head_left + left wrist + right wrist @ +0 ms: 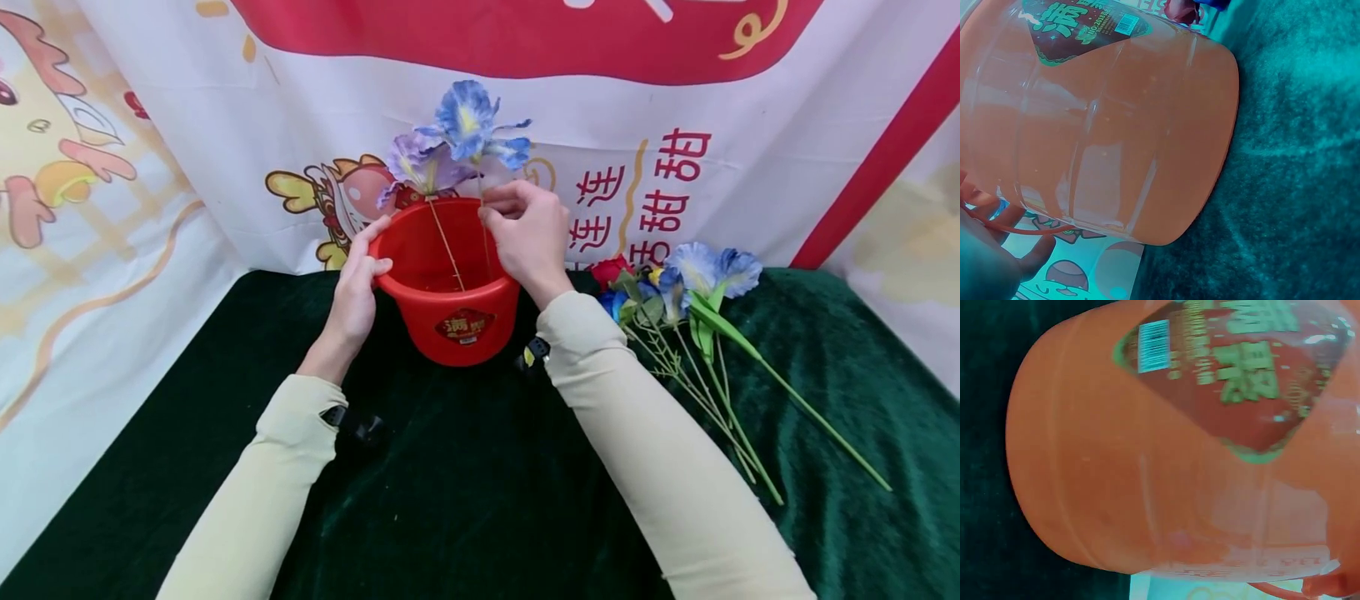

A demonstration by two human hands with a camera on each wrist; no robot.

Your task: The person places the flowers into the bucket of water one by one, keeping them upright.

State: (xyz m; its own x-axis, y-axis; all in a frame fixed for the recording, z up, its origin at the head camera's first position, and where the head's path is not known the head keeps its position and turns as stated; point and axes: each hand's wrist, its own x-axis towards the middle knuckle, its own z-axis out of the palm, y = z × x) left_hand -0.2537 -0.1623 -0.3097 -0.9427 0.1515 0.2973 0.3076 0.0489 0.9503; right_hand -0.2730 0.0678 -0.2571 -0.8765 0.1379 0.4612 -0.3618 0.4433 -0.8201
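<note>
A red plastic bucket (pixel 416 321) with a diamond-shaped label stands on a dark green cloth. At its left rim, my left hand (pixel 354 292) grips the edge, thumb by the lip. My right hand (pixel 531 237), over the right rim, pinches the thin stem of a blue artificial iris (pixel 467 121), whose lower stem reaches inside the bucket. Leaning in the bucket beside it is a purple artificial iris (pixel 420 162), its bare stem slanting down to the right. The bucket wall (pixel 1110 144) fills much of the left wrist view, and its label (pixel 1241 406) shows in the right wrist view; my right fingers are hidden there.
To the right of my right forearm lies a bunch of artificial flowers, with a red bloom (pixel 611 271), pale blue irises (pixel 697 267) and long green stems (pixel 810 408). A printed white backdrop (pixel 315 100) hangs behind the green cloth (pixel 450 467).
</note>
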